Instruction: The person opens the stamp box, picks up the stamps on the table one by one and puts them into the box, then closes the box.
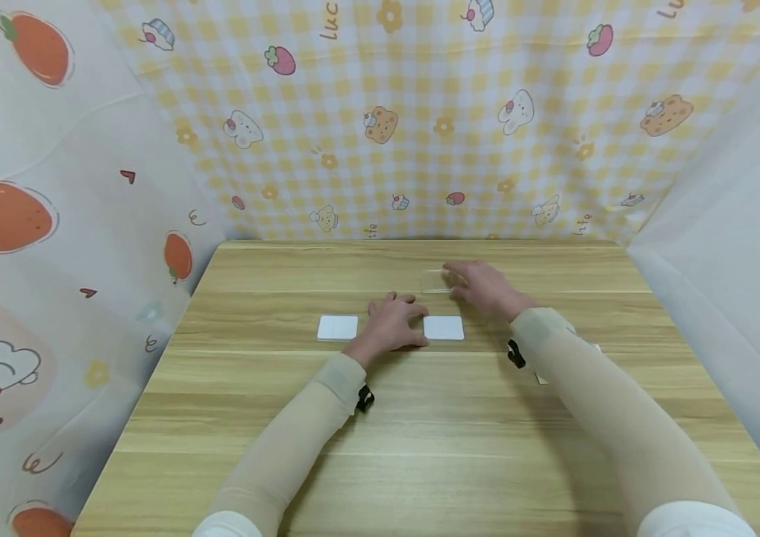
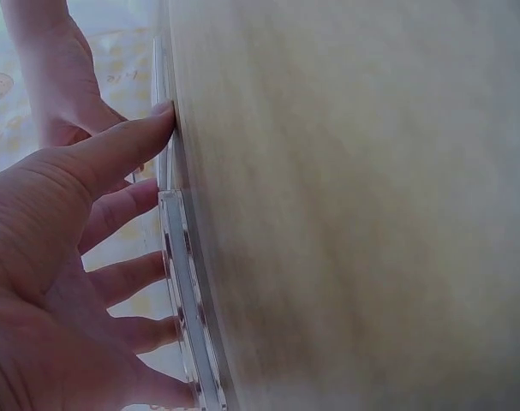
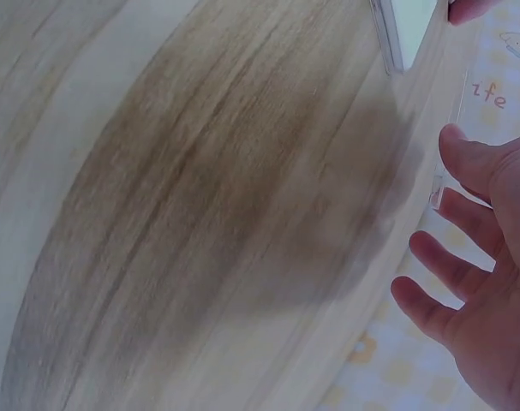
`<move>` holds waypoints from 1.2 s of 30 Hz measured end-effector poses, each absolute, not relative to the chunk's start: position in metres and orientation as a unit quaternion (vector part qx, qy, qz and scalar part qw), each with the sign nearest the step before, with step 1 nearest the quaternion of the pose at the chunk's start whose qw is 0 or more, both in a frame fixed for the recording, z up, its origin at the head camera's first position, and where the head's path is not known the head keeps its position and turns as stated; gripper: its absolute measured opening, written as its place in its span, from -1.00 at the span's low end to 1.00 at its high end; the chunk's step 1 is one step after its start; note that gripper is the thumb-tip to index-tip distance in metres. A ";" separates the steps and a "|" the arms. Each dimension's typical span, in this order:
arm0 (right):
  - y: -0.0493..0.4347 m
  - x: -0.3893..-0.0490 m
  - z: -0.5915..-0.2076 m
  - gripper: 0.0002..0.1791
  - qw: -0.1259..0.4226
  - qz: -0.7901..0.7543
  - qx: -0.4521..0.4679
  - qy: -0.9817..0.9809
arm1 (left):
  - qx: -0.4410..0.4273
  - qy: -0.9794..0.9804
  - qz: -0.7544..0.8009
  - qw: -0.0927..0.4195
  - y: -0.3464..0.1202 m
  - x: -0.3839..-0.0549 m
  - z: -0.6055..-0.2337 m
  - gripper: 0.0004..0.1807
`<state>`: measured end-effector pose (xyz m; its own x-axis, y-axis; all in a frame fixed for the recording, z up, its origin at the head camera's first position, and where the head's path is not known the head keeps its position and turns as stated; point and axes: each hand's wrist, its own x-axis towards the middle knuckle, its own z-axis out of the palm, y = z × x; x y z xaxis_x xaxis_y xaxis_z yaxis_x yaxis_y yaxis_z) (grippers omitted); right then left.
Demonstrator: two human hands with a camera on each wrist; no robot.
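Two flat white rectangles in clear casings lie on the wooden table, a left one (image 1: 337, 328) and a right one (image 1: 443, 328). Between them is my left hand (image 1: 389, 324), its thumb and index finger gripping the near and far corners of the right one's left end. The left casing (image 2: 184, 295) shows edge-on in the left wrist view, by the other fingers. Farther back, my right hand (image 1: 482, 287) holds a clear rectangular plastic plate (image 1: 435, 281) by its right end, thumb and index finger at opposite edges. Whether the plate touches the table I cannot tell.
A pale flat item (image 1: 542, 379) sticks out from beneath the right forearm, mostly hidden. Wood-grain tabletop (image 1: 420, 470) reaches back to a yellow checked cloth (image 1: 420, 149). White cloth hangs at both sides.
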<state>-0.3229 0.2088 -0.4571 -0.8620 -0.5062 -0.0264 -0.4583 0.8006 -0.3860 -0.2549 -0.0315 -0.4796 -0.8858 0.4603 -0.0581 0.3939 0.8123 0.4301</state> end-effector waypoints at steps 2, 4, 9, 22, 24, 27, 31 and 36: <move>0.208 -0.324 -0.458 -0.33 0.063 -0.189 -0.256 0.946 | 0.225 0.949 0.205 0.080 -0.031 -0.255 -0.480 -0.37; 0.207 -0.324 -0.460 -0.34 0.063 -0.190 -0.254 0.946 | 0.227 0.949 0.204 0.079 -0.031 -0.256 -0.480 -0.37; 0.206 -0.325 -0.467 -0.35 0.061 -0.187 -0.248 0.948 | 0.232 0.948 0.203 0.076 -0.031 -0.256 -0.482 -0.38; 0.208 -0.325 -0.471 -0.26 0.067 -0.163 -0.241 0.954 | 0.229 0.950 0.196 0.080 -0.030 -0.258 -0.483 -0.37; 0.208 -0.326 -0.472 -0.26 0.065 -0.159 -0.238 0.956 | 0.228 0.951 0.195 0.081 -0.030 -0.258 -0.483 -0.38; 0.209 -0.327 -0.473 -0.28 0.061 -0.153 -0.239 0.957 | 0.229 0.951 0.191 0.082 -0.030 -0.258 -0.483 -0.38; 0.209 -0.326 -0.473 -0.28 0.060 -0.149 -0.241 0.957 | 0.229 0.951 0.187 0.085 -0.030 -0.258 -0.481 -0.38; 0.210 -0.323 -0.471 -0.25 0.066 -0.150 -0.240 0.957 | 0.226 0.952 0.184 0.093 -0.029 -0.257 -0.478 -0.38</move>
